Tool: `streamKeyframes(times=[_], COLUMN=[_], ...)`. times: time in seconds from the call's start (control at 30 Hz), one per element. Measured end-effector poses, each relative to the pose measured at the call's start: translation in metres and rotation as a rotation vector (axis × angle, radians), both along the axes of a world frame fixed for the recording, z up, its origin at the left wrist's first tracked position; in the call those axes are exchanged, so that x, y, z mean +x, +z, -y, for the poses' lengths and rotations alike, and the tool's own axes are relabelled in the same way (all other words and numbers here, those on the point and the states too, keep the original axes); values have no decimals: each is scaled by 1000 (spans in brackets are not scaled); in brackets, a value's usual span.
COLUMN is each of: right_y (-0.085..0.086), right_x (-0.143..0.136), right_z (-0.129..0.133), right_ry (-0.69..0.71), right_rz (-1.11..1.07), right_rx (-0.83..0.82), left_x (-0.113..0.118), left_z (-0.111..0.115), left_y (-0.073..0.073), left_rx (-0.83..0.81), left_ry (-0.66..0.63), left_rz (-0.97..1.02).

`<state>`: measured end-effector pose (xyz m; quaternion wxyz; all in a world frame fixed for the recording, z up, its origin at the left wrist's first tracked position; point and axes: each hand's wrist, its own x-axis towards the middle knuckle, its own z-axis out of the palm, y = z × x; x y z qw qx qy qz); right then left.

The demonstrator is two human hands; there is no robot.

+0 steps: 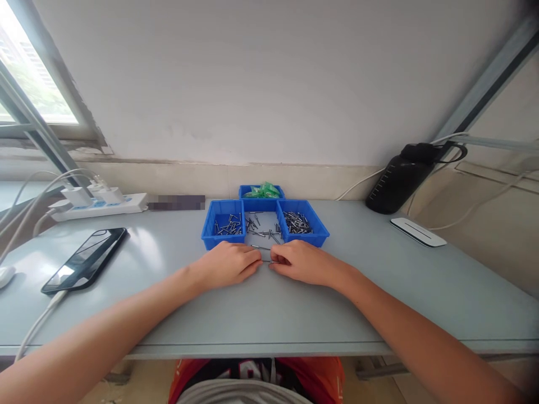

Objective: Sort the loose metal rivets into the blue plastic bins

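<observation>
Black phone (84, 261) lies on the table (261, 320), well to the left of the left fingers, and the white strip (105, 206) is farther beyond it. One blue bin (210, 241) with some metal pins stands just beyond the left hand (223, 266). The fingers of this hand are together and seem pinched on the left end of a thin rod (266, 261). This rod is between the two hands, at the fingertips, and looks almost level. Just beyond it lies another pin (256, 246), then loose pins (251, 226), and then the back bin (275, 205) with green bags (264, 191). The right hand (309, 264) has thumb and forefinger clamped at the other end. To work well, I think both grips should be light and in one line, so that the rod does not bend or slip. Beyond the right fingers is the right bin (320, 240), fuller of pins. Well to their right are the bottle (396, 182) and a white box (418, 232).
</observation>
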<state>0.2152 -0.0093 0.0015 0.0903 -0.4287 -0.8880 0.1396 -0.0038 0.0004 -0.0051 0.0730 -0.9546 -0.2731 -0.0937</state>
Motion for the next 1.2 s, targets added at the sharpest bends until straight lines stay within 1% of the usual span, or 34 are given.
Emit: streamKeyframes(times=[0.27, 0.47, 0.57, 0.77, 0.93, 1.07, 1.2], right_y=[1, 4, 6, 2, -3, -4, -6], right_x=[-1, -3, -3, -1, 0, 1, 1], right_z=[2, 5, 6, 2, -1, -2, -4], right_ry=[21, 62, 80, 87, 79, 73, 111], right_rz=[-93, -173, -199, -158, -122, -134, -126], right_rx=[-49, -104, -102, -43, -26, -17, 9], left_x=[-1, 0, 0, 1, 1, 0, -1], left_z=[-1, -1, 0, 0, 0, 1, 2], left_y=[-4, -2, -2, -2, -1, -1, 1], left_rx=[-1, 1, 5, 15, 62, 119, 169], left_ry=[11, 16, 12, 24, 38, 5, -67], left_rz=[-22, -44, -38, -21, 11, 76, 141])
